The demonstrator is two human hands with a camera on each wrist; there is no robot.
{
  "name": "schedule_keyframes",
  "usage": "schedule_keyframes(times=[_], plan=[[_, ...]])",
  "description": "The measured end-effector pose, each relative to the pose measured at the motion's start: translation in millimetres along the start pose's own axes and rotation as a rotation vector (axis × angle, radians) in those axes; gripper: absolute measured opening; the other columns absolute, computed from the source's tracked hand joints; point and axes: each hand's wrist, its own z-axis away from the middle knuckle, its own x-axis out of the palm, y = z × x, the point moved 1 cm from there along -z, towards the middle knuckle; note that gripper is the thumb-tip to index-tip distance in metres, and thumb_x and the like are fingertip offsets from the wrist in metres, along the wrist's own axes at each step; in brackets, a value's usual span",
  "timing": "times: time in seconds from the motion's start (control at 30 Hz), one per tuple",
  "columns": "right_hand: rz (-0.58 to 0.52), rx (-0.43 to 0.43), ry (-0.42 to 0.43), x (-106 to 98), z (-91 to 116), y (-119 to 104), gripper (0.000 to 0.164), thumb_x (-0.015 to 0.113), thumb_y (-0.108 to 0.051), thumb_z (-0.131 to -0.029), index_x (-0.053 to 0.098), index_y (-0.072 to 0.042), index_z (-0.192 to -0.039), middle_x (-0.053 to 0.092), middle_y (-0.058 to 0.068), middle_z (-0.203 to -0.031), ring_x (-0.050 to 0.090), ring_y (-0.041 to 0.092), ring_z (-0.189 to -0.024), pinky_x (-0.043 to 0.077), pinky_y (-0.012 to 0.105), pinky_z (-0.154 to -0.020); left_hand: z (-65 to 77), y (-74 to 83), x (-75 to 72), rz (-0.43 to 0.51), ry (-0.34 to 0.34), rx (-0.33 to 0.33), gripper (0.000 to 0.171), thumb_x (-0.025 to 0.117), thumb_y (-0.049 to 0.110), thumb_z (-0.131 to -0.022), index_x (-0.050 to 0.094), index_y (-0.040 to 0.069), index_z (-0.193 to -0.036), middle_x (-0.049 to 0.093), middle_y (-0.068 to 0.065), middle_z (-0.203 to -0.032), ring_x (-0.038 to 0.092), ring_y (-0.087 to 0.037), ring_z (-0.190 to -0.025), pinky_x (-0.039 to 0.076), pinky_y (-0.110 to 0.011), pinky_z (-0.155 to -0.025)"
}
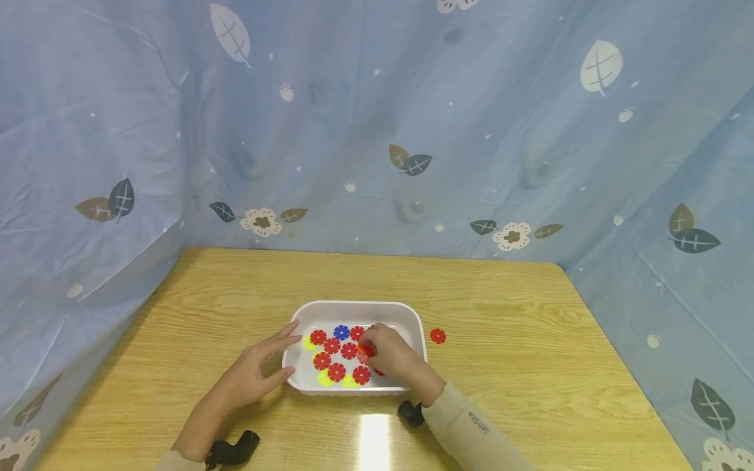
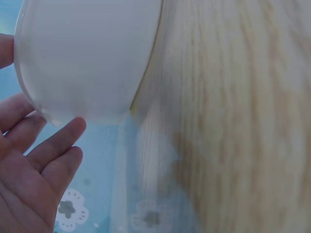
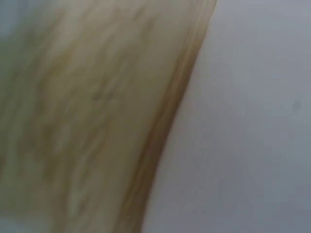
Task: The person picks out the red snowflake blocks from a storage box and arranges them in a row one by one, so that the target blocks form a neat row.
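Note:
A white plastic tray (image 1: 353, 391) holds several notched interlocking discs, mostly red, with yellow ones (image 1: 325, 378) and a blue one (image 1: 341, 333). My left hand (image 1: 254, 373) rests at the tray's left end, fingers spread and nearly straight along the rim. In the left wrist view, fingertips of the left hand (image 2: 39, 160) lie against the tray's outer wall (image 2: 92, 63). My right hand (image 1: 390, 353) reaches down inside the tray, its fingers curled and pinching a red disc (image 1: 366, 349). The hand hides discs beneath it. The right wrist view shows only the tray's wall (image 3: 243, 121), close up.
One red disc (image 1: 438, 335) lies on the wooden table (image 1: 501, 366) to the right of the tray. Black wrist-worn devices show under the left wrist (image 1: 235, 450) and the right wrist (image 1: 410, 413). A blue patterned curtain (image 1: 365, 131) stands behind the table and along its sides.

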Motion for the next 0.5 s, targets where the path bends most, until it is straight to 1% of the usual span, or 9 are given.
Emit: schedule_keyframes(times=[0.2, 0.37, 0.5], plan=[[0.064, -0.025, 0.017, 0.2, -0.2, -3.0, 0.026, 0.074, 0.003, -0.072, 0.069, -0.008, -0.095, 0.06, 0.002, -0.094, 0.056, 0.013, -0.087, 0.053, 0.025, -0.081, 0.1, -0.8, 0.2, 0.001, -0.004, -0.005, 0.05, 0.072, 0.018, -0.084, 0.057, 0.008, -0.13, 0.04, -0.007, -0.149, 0.043, -0.032, -0.132, 0.034, -0.029, -0.108], [0.052, 0.005, 0.008, -0.4, 1.5, -3.3, 0.022, 0.074, 0.001, -0.074, 0.066, -0.01, -0.09, 0.057, 0.0, -0.091, 0.053, 0.012, -0.084, 0.052, 0.024, -0.078, 0.1, -2.1, 1.3, 0.003, -0.009, -0.005, 0.05, 0.071, 0.019, -0.084, 0.056, 0.008, -0.131, 0.04, -0.006, -0.15, 0.043, -0.032, -0.132, 0.035, -0.032, -0.108], [0.03, 0.035, -0.002, -0.4, 2.2, -3.0, 0.024, 0.075, 0.001, -0.074, 0.061, -0.013, -0.087, 0.053, -0.002, -0.087, 0.049, 0.011, -0.08, 0.051, 0.022, -0.073, 0.2, -2.5, 1.9, 0.01, -0.013, -0.007, 0.05, 0.071, 0.019, -0.085, 0.056, 0.008, -0.131, 0.039, -0.005, -0.15, 0.042, -0.032, -0.133, 0.034, -0.031, -0.108]])
